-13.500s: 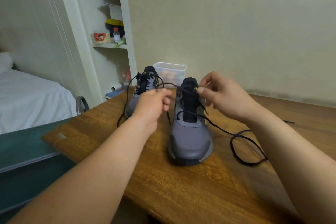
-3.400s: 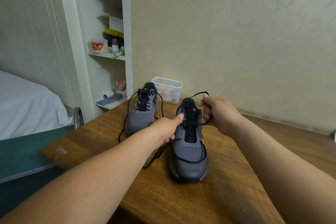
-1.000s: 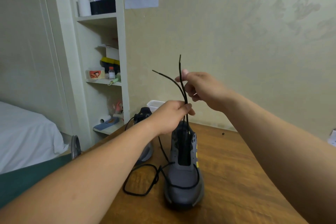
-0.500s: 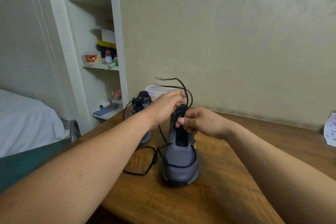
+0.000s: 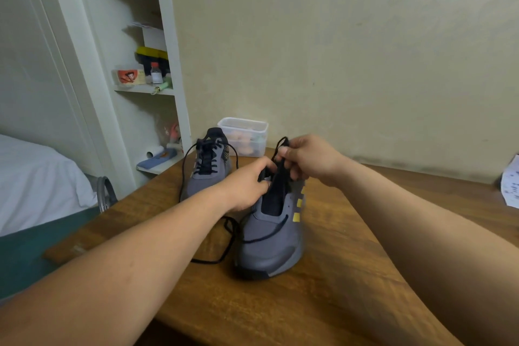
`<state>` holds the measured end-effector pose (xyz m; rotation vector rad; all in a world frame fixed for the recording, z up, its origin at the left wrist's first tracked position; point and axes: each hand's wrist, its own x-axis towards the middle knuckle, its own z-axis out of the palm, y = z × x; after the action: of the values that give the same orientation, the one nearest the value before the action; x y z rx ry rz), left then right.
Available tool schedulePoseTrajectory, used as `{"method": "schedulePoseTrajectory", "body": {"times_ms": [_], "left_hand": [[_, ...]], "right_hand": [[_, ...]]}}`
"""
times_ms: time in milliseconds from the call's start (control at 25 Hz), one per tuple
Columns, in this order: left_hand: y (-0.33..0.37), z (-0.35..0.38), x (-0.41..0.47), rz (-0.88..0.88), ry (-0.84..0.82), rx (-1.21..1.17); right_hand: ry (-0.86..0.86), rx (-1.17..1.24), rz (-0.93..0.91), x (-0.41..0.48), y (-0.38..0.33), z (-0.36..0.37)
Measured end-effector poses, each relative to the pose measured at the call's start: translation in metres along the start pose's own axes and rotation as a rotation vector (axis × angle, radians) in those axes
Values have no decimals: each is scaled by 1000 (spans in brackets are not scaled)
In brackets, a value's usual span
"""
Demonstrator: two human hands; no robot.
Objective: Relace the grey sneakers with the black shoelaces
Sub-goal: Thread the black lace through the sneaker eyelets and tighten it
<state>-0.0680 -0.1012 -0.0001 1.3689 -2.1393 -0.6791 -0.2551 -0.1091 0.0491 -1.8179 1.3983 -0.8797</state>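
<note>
Two grey sneakers stand on the wooden table (image 5: pixel 323 303). The near sneaker (image 5: pixel 271 244) has yellow side stripes and an open black tongue. Its black shoelace (image 5: pixel 224 250) crosses the toe and loops on the table to the left. My left hand (image 5: pixel 247 185) grips the left side of the sneaker's collar. Above the collar, my right hand (image 5: pixel 309 159) pinches a loop of the shoelace. The far sneaker (image 5: pixel 209 171) is laced, with loose lace ends hanging down its sides.
A clear plastic container (image 5: pixel 244 136) stands behind the sneakers against the wall. White shelves (image 5: pixel 146 87) with small items rise at the left. A bed (image 5: pixel 33 177) lies further left. Papers (image 5: pixel 509 185) rest at the table's right edge.
The camera has dropped a little. My right hand has shifted up from the tongue and now holds a lace loop above the collar. My left hand has lowered onto the collar's left side.
</note>
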Motion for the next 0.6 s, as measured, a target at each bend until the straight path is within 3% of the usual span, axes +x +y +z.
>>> {"method": "schedulePoseTrajectory", "body": {"times_ms": [120,320,600], "left_hand": [[6,1,1,29,-12,85],[16,-2,-3,11,-20,226],[52,-22,13,36,66,-299]], "right_hand": [[131,57,39,12,-16,-23],[181,95,15,23,-26,-31],[22,15,-158,17,-45,-37]]}}
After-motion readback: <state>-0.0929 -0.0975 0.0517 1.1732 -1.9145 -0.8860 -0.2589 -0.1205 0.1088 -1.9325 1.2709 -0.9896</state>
